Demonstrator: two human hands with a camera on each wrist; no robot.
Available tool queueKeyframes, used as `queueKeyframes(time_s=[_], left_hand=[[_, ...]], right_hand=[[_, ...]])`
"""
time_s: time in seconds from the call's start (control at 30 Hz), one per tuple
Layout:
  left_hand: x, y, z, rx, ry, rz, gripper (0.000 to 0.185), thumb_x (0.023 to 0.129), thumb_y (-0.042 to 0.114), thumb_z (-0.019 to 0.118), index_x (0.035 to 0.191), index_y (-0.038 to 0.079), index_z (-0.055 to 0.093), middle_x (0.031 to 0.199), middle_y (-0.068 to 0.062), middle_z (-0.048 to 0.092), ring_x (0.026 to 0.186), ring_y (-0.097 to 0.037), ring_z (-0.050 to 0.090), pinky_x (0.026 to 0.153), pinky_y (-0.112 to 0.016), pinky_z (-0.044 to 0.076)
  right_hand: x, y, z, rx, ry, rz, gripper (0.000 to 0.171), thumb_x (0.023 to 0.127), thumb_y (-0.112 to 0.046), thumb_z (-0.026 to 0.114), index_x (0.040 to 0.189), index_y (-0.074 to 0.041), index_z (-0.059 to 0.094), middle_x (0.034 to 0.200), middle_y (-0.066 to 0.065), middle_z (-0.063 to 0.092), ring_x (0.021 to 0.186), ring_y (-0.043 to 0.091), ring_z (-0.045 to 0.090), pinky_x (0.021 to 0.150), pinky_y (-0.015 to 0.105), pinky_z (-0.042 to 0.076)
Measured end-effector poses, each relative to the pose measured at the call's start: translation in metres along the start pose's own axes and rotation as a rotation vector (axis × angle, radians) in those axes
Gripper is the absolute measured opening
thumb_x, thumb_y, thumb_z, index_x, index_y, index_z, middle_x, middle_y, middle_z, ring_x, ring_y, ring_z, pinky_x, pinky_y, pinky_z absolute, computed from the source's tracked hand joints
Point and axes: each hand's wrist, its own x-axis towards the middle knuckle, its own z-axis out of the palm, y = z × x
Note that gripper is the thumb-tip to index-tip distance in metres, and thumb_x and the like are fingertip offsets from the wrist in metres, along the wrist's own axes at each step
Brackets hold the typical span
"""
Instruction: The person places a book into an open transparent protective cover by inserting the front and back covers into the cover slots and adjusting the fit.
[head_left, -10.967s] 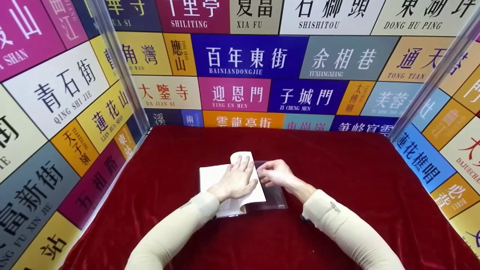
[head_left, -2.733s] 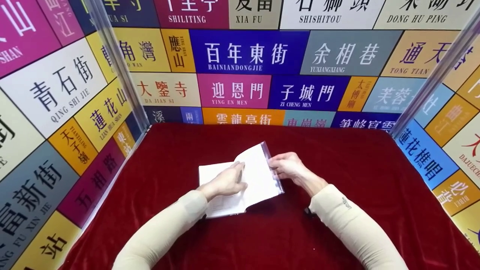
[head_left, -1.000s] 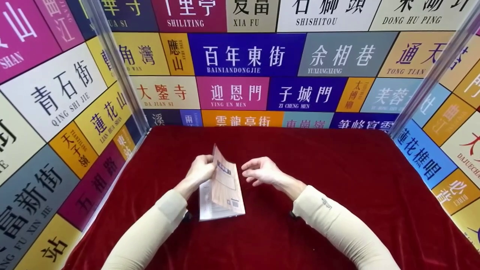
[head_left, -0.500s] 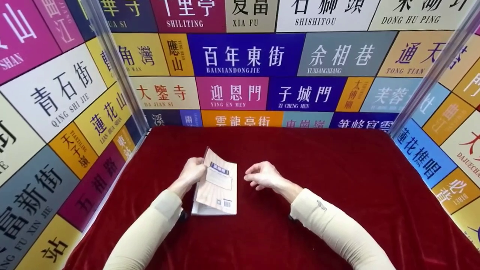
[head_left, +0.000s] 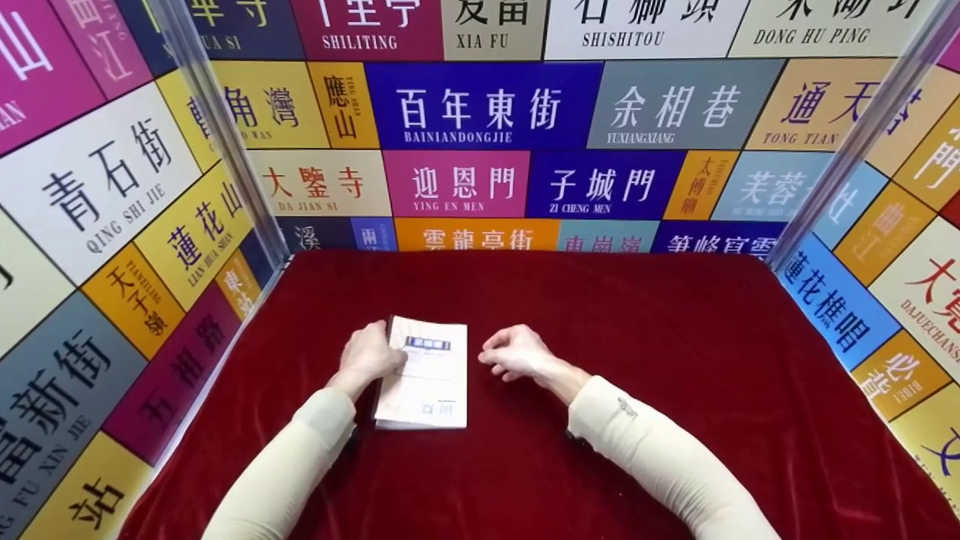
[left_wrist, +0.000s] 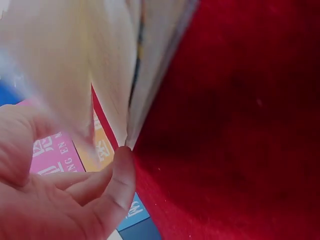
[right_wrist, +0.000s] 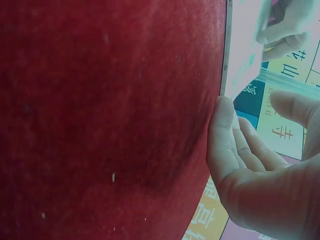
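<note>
A thin book (head_left: 431, 386) with a pale cover, a dark blue label and small print near its bottom lies left of the middle of the red cloth. My left hand (head_left: 369, 352) holds its left edge, the thumb reaching over the cover and the other fingers at the side. From the left wrist view, the book (left_wrist: 112, 60) has its cover and pages standing slightly apart above the left fingers (left_wrist: 122, 180). To the right of the book is my right hand (head_left: 517, 351), loosely curled around nothing. Its fingertips are close to the book's right edge.
A dark red velvet cloth (head_left: 600, 300) covers the table. Walls of colourful sign panels (head_left: 484, 105) enclose the back and both sides, with clear corner posts (head_left: 225, 127) at left and right.
Earlier the book lay open, its cover edge in a clear plastic jacket at my right hand. The left hand has since swung the cover over and lowered it flat; the book has shifted left.
</note>
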Motion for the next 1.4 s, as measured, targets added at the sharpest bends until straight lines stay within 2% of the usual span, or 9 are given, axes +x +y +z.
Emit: queueKeyframes(time_s=[0.13,0.33,0.47,0.63,0.77,0.93,1.13,1.23,1.4], left_hand=[[-0.003,-0.003,0.003,0.08,0.0,0.027,0.054,0.077,0.013,0.083,0.129,0.002,0.072,0.119,-0.021,0.08,0.109,-0.04,0.074,0.097,-0.058,0.061],[-0.007,0.002,0.011,0.193,0.028,0.088,0.026,0.078,0.01,0.08,0.103,0.004,0.076,0.108,-0.019,0.075,0.1,-0.039,0.073,0.089,-0.058,0.063],[-0.013,0.011,0.018,0.294,0.069,0.147,0.024,0.085,0.007,0.074,0.108,-0.001,0.078,0.113,-0.023,0.071,0.105,-0.044,0.071,0.087,-0.06,0.065],[-0.023,0.023,0.029,0.368,0.068,0.225,0.022,0.091,0.0,0.067,0.11,-0.005,0.077,0.115,-0.027,0.071,0.106,-0.046,0.07,0.085,-0.06,0.067],[-0.028,0.031,0.038,0.39,0.052,0.223,0.018,0.092,0.0,0.068,0.106,-0.006,0.077,0.107,-0.025,0.072,0.1,-0.044,0.07,0.081,-0.058,0.068],[-0.03,0.041,0.046,0.443,0.027,0.208,0.017,0.093,0.008,0.07,0.102,-0.005,0.077,0.102,-0.023,0.073,0.096,-0.04,0.07,0.076,-0.055,0.068],[-0.035,0.052,0.053,0.481,0.01,0.168,0.027,0.095,0.023,0.068,0.097,-0.003,0.077,0.106,-0.026,0.077,0.103,-0.042,0.071,0.082,-0.056,0.068],[-0.037,0.055,0.055,0.49,0.018,0.166,0.033,0.094,0.028,0.068,0.095,-0.003,0.077,0.106,-0.027,0.076,0.104,-0.042,0.07,0.084,-0.056,0.067],[-0.041,0.056,0.058,0.533,0.08,0.208,0.041,0.093,0.038,0.072,0.089,-0.003,0.078,0.099,-0.025,0.075,0.096,-0.04,0.07,0.076,-0.054,0.067]], right_hand=[[0.001,-0.001,0.005,-0.001,0.001,-0.001,0.023,0.092,-0.017,0.087,0.112,-0.008,0.081,0.101,0.009,0.086,0.081,0.019,0.081,0.068,0.032,0.07],[0.004,0.0,0.012,-0.024,0.017,-0.002,0.027,0.092,-0.015,0.087,0.116,-0.004,0.081,0.098,0.006,0.085,0.08,0.018,0.08,0.069,0.031,0.069],[0.007,0.0,0.017,-0.021,0.027,0.0,0.026,0.092,-0.013,0.086,0.116,-0.003,0.08,0.097,0.006,0.085,0.078,0.017,0.078,0.067,0.03,0.069],[0.009,-0.001,0.023,-0.006,0.02,0.002,0.026,0.093,-0.01,0.086,0.115,-0.002,0.078,0.097,0.007,0.085,0.077,0.016,0.076,0.068,0.03,0.069],[0.011,-0.002,0.027,-0.002,0.027,0.005,0.03,0.092,-0.01,0.085,0.12,0.0,0.077,0.096,0.008,0.083,0.079,0.016,0.076,0.069,0.031,0.07],[0.01,-0.004,0.03,0.015,0.048,0.006,0.035,0.093,-0.008,0.083,0.126,0.003,0.076,0.101,0.009,0.082,0.083,0.019,0.078,0.07,0.031,0.07],[0.011,-0.006,0.032,0.07,0.043,0.008,0.034,0.094,-0.009,0.078,0.126,0.003,0.075,0.113,0.015,0.084,0.09,0.023,0.083,0.075,0.035,0.072],[0.014,-0.007,0.033,0.13,0.028,0.03,0.029,0.096,-0.011,0.076,0.122,0.002,0.075,0.117,0.02,0.084,0.094,0.026,0.085,0.078,0.037,0.073],[0.016,-0.008,0.035,0.201,0.01,0.073,0.027,0.1,-0.016,0.074,0.122,-0.001,0.076,0.122,0.023,0.083,0.098,0.028,0.085,0.081,0.04,0.073]])
